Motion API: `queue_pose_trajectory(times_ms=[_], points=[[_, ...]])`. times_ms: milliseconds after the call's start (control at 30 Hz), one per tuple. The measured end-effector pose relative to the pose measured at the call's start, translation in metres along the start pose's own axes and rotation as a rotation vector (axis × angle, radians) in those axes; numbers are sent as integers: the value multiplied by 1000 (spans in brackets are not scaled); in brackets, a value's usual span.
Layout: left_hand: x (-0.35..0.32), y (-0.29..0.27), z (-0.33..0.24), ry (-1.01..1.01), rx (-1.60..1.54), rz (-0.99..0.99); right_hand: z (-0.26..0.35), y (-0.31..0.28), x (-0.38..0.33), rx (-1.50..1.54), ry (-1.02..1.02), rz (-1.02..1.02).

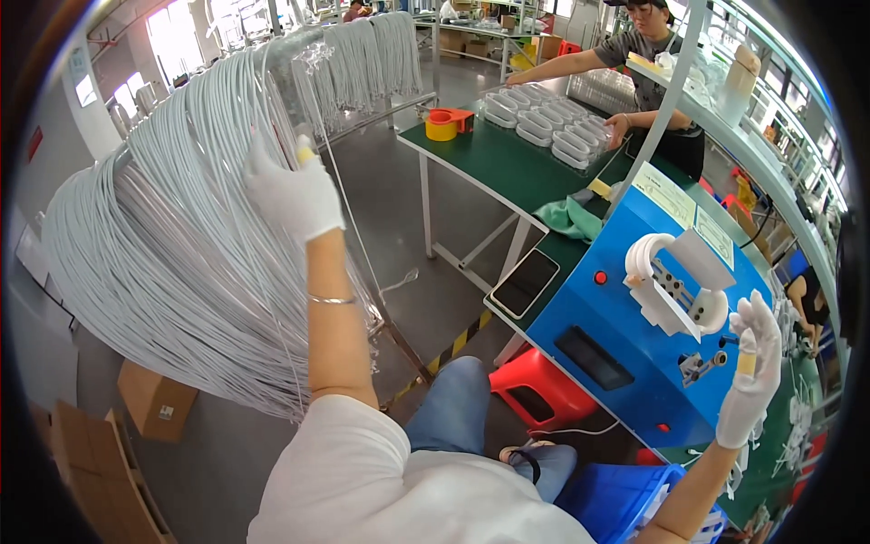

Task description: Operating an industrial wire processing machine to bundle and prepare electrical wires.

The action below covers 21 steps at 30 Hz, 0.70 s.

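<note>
To our left, the mass of white cables (181, 218) is the largest thing, draped over a rack in a dense curtain. The strands are slim, smooth and pale, faintly grey in the shade; they run nearly parallel at the top and bow outward lower down, with a few loose ones crossing the rest. In front of us stretches the green tabletop (480, 168), and on our right stands the blue machine (580, 317) with its sloping panel. Below it we see a blue bin (589, 480) with white pieces inside and a red stool (566, 390). At the far side, a co-worker's hands touch the clear trays (544, 122) of white oval pieces.

On the machine's panel sits a coil of white cable (637, 258), its turns gathered in a rounded, elongated loop. Our gloved left hand (294, 195) reaches up against the hanging cables; its fingertips blur into the strands, so we cannot tell whether that grip is closed on any. Our gloved right hand (754, 367) is raised just beside the coil's right end, fingers upright, its grip unclosed and holding nothing we can see. A dark-screened smartphone (526, 283) lies left of the machine, and a red button (600, 277) stands out on the panel.
</note>
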<state>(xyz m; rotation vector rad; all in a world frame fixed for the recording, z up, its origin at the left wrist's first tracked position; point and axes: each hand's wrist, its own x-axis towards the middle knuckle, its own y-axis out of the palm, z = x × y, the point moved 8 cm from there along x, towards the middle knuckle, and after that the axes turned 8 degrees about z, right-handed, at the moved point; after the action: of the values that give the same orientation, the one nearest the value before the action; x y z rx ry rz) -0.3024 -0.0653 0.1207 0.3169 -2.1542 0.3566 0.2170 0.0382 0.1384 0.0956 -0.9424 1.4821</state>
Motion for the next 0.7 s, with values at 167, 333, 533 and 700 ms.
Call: queue_pose_trajectory(times_ms=[167,333,533,700], points=[[30,31,50,-176,114,279,2,11,-3,75,-3,19],[36,35,41,62,371,176,4,12,-8,111,-3,82],[41,0,25,13,314,433,25,7,-27,-5,-66,63],[-9,-27,-66,-245,-1829,1233,54,-1,-35,-233,-343,-25]])
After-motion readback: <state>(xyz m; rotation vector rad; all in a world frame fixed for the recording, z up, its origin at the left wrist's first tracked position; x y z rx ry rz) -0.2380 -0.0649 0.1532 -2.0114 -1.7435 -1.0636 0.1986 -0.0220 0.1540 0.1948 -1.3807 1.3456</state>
